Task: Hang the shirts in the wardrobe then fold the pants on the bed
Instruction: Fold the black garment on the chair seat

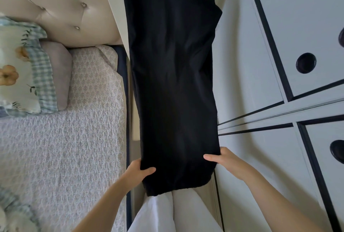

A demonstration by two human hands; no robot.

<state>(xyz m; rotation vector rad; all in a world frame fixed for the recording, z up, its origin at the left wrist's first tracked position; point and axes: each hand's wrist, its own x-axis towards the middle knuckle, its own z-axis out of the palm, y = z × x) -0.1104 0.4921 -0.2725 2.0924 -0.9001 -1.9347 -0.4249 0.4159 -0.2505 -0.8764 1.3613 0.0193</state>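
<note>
– Nearest the camera, what shows?

– A strip of white cloth (158,213) at the lower edge, cut off by the frame; I cannot tell what it is. Two bare forearms reach forward past it.

– And the hands?

– The left hand (143,173) and the right hand (223,159) each clamp one side of a long black fabric garment (173,82) close to its near hem. Both thumbs lie on the front of the cloth. The other fingers are hidden behind it.

– Shirt or pants?

– It is too dark and featureless to say. Its long axis runs straight away from the person, from the hem by the hands to the upper edge of the view, where the far end is cut off.

– Where is it?

– Held up off any surface, between bed and wardrobe, hiding most of the gap between them.

– Farther off?

– On the left is a bed with a pale patterned quilt (61,138). On it lies a floral pillow with a checked border (16,67), partly out of frame, over a plain grey pillow (57,73). Behind them stands a beige tufted headboard (65,8). On the right are white wardrobe doors with dark trim (279,36) and a round dark recessed pull (305,65).
</note>
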